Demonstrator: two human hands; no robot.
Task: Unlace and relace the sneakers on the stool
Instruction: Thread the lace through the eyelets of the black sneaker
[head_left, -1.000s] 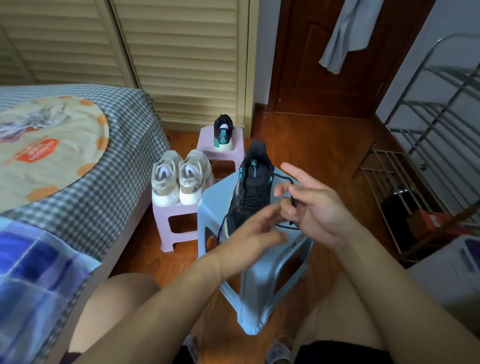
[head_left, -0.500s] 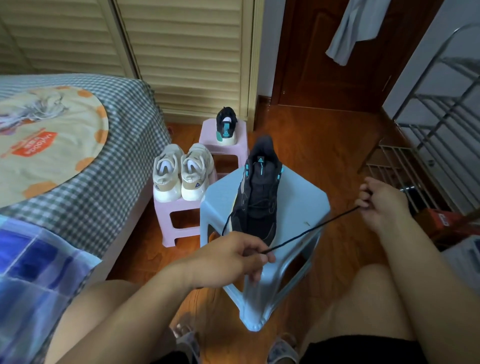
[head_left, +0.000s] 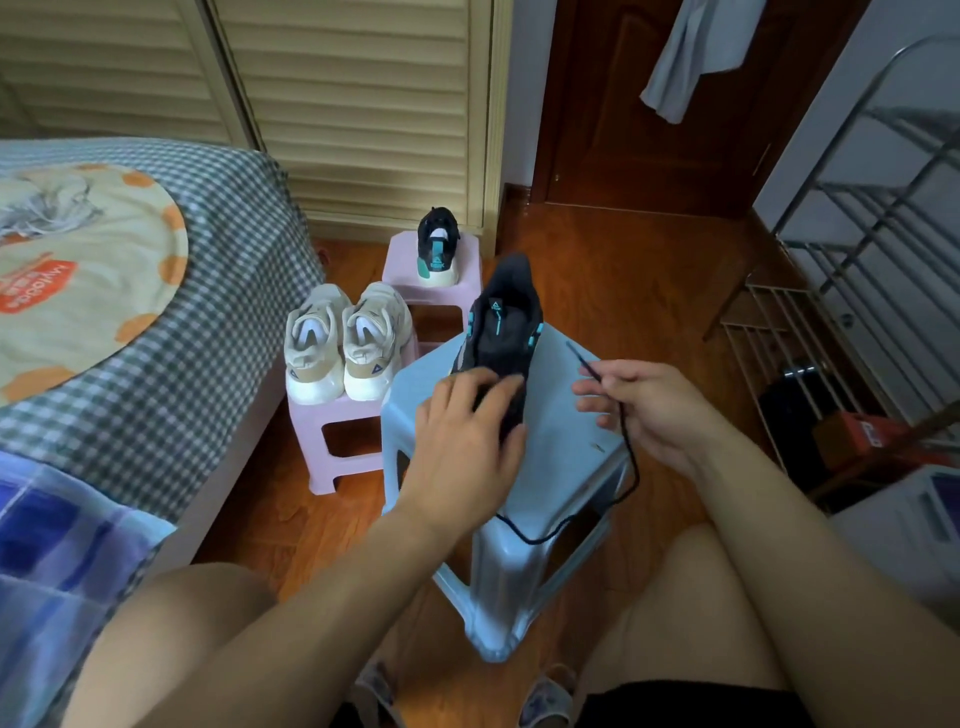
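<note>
A black sneaker (head_left: 506, 327) with teal accents stands on the light blue stool (head_left: 561, 457), its heel pointing away from me. My left hand (head_left: 465, 441) rests over the sneaker's toe end, fingers curled around it. My right hand (head_left: 649, 410) pinches a black shoelace (head_left: 626, 467) near its tip, to the right of the shoe. The lace loops down over the stool's front edge and runs back under my left hand. Where the lace ends is hidden.
A pair of beige sneakers (head_left: 345, 343) sits on a pink stool (head_left: 332, 431) to the left. Another black sneaker (head_left: 438, 247) stands on a farther pink stool (head_left: 470, 283). The checked bed (head_left: 171, 338) is at left, a metal rack (head_left: 862, 291) at right.
My right hand has come back in from the far right with the lace, which has gone slack. My left hand has moved up from the stool's front onto the sneaker's toe.
</note>
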